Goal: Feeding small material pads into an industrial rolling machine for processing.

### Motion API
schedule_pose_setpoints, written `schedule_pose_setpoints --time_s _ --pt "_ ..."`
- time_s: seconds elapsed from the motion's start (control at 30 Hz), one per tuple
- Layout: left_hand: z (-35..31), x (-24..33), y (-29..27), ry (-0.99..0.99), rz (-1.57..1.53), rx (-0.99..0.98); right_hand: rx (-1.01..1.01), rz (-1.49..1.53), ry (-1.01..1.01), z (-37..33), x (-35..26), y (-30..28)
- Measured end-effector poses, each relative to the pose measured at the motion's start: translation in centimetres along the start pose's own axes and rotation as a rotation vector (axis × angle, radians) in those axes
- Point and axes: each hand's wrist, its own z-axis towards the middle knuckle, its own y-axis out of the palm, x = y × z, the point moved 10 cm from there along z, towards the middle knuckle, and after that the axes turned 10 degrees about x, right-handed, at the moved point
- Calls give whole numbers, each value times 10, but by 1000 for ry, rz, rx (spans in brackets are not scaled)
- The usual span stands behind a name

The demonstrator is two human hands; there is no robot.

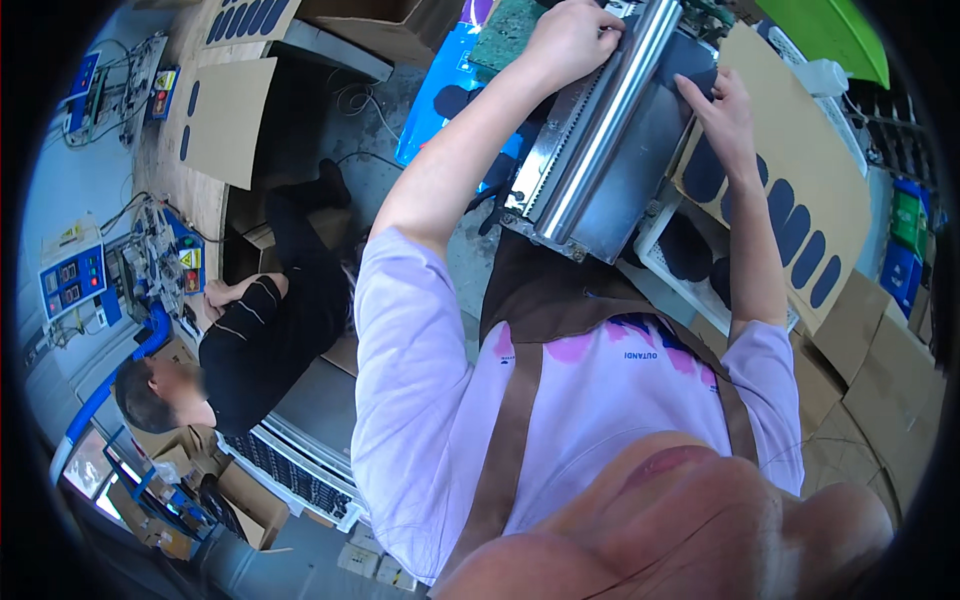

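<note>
In front of me stands a metal roller machine with a shiny long roller (612, 118) and a flat grey plate (632, 180). My left hand (572, 45) is at the roller's far left side, its fingers closed near a dark edge. What they hold, if anything, is hidden. On the right side of the machine, my right hand (728, 118) has thumb and fingers at the near edge of a dark rounded pad (688, 62), gripping it beside the roller. A tan cardboard sheet (745, 80) bearing several dark oval pads (795, 232) lies beside my right forearm.
A white basket (665, 262) with dark pieces sits below the sheet. A green bin (835, 35) stands far right, a blue bag (425, 125) left of the machine. Another person (265, 350) works at a bench with control boxes (75, 280) on the left.
</note>
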Motion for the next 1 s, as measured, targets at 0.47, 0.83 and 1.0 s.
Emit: schedule_pose_setpoints --time_s 0.47,0.83,1.0 --pt "-27 11 20 -310 -112 30 -74 -99 -30 -51 -25 -55" --pt "-50 23 -33 -374 -52 229 -113 90 -11 -84 -27 -61" --pt "-55 62 -60 -290 -75 338 -122 262 18 -110 -42 -74"
